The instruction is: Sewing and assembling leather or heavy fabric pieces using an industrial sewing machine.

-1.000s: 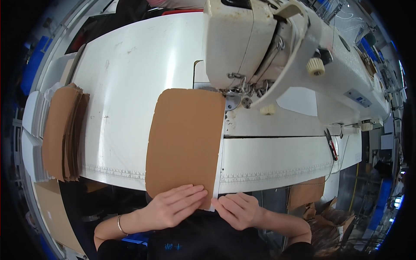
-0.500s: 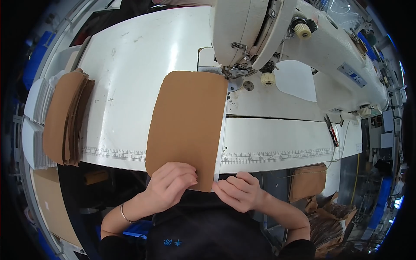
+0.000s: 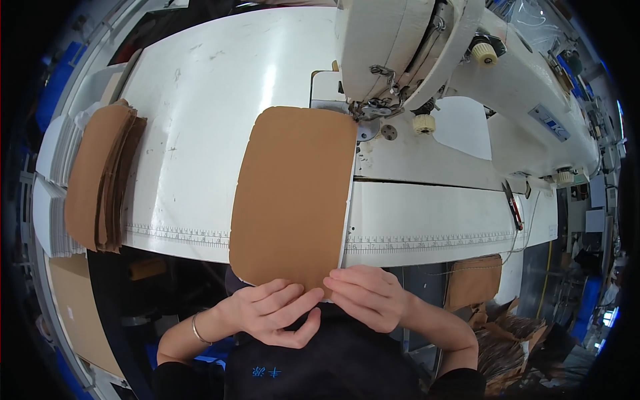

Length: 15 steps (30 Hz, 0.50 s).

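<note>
A tan, round-cornered panel lies on the white table, with a thin white layer showing along its right edge. Its top right corner is at the needle area of the white sewing machine. At the panel's near edge, overhanging the table front, my left hand holds it between bent fingers and thumb. My right hand pinches the panel's near right corner, close beside the left fingertips. Both thumbs are partly hidden.
A pile of tan panels stands at the left, beside stacked white sheets. Red-and-black thread snips lie on the right of the table. Below the table's right side are more tan pieces and brown scraps.
My left hand has slid down and right to the panel's near edge, and its grip has shifted. My right fingers have moved onto the near right corner. The view has shifted slightly.
</note>
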Available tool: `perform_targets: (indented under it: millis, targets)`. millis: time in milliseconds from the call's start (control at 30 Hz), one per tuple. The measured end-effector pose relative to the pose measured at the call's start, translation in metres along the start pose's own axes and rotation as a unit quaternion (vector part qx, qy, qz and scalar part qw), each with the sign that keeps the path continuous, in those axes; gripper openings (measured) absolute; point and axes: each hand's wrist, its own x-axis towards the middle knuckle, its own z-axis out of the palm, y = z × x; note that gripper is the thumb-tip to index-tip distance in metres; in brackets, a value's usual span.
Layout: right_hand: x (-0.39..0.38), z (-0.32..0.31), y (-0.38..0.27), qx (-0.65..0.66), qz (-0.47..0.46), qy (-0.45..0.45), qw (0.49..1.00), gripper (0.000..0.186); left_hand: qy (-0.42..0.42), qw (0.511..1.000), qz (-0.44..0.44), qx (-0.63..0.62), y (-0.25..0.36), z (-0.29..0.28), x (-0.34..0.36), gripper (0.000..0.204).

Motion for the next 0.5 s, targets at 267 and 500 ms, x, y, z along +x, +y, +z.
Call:
perform_targets:
  millis: [267, 500]
  targets:
    - [0.010, -0.008, -0.001, 0.024, -0.017, 0.033, 0.999, 0.018, 0.000, 0.999, 0.005, 0.038, -0.002, -0.010, 0.015, 0.006]
    - [0.019, -0.016, 0.000, -0.006, -0.016, 0.045, 0.999, 0.016, 0.016, 0.999, 0.042, 0.017, -0.006, -0.018, 0.020, 0.010]
